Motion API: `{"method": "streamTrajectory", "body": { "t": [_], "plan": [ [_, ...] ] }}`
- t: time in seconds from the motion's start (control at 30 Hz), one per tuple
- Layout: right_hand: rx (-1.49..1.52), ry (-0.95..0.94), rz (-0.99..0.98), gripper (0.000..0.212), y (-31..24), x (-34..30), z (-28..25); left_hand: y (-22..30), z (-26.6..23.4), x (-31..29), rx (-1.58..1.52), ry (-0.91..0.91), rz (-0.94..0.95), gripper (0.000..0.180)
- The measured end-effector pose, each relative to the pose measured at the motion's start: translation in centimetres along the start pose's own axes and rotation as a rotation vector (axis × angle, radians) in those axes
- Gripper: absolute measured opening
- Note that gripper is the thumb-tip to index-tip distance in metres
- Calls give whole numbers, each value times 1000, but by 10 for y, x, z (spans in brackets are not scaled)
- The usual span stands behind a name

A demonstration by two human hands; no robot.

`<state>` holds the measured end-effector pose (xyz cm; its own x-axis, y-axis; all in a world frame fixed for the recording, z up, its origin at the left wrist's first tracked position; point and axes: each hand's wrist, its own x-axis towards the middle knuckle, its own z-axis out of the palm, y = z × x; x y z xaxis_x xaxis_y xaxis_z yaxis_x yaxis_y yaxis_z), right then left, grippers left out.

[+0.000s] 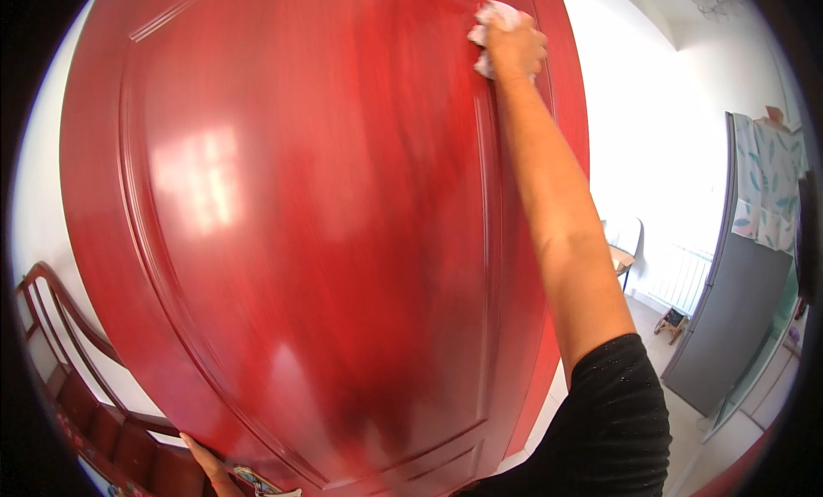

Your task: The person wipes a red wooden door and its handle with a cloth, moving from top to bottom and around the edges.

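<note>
Right hand (513, 44) raised high, clamped on a white cloth (493, 17) and pressing it against the red door (291, 240), near the door's upper right corner. Fingers curled over the bunched cloth, with bits of it poking out above and to the left of the knuckles. Bare forearm running down and right from there along the door's right edge, ending in a black sleeve (617, 411) at the lower margin.

Left hand (210, 467) low, at the door's bottom left corner, fingers stretched flat toward the door's lower edge; open or gripping, cannot tell, since only part of it shows. Just right of that hand, a small patterned item, too cut off to identify.

Door glossy, deep red, with a raised arched panel moulding, filling most of the view; pale window reflections on its upper left and lower middle. Much of the panel blurred.

Left of the door, a dark red wooden chair (60, 326) with a curved back rail, against a white wall. Right of the door, a bright room: a white radiator (681, 278) under the light, a chair (621, 248) just left of it, a small wooden stool (671, 323) on the tiled floor, and a grey cabinet (729, 326) further right with a leaf-patterned towel (767, 188) draped over its top.
</note>
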<state>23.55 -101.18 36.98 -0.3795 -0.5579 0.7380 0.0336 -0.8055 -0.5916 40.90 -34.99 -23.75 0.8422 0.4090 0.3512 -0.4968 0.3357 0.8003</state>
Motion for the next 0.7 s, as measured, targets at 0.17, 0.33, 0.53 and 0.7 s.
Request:
{"method": "streamTrajectory", "body": {
  "t": [0.17, 0.33, 0.53, 0.7],
  "plan": [
    [241, 100, -581, 51, -47, -58, 17, -12, -4, 7, -47, 17, 25, 75],
    [351, 77, -764, 42, -24, -28, 19, -11, -12, 15, -69, -35, -13, 73],
    [52, 88, -189, 37, 26, 31, 3, -15, -1, 21, 7, -11, 28, 73],
    [-100, 118, -9, 42, 65, 53, 14, -21, -13, 29, 43, -20, 84, 73]
  ]
}}
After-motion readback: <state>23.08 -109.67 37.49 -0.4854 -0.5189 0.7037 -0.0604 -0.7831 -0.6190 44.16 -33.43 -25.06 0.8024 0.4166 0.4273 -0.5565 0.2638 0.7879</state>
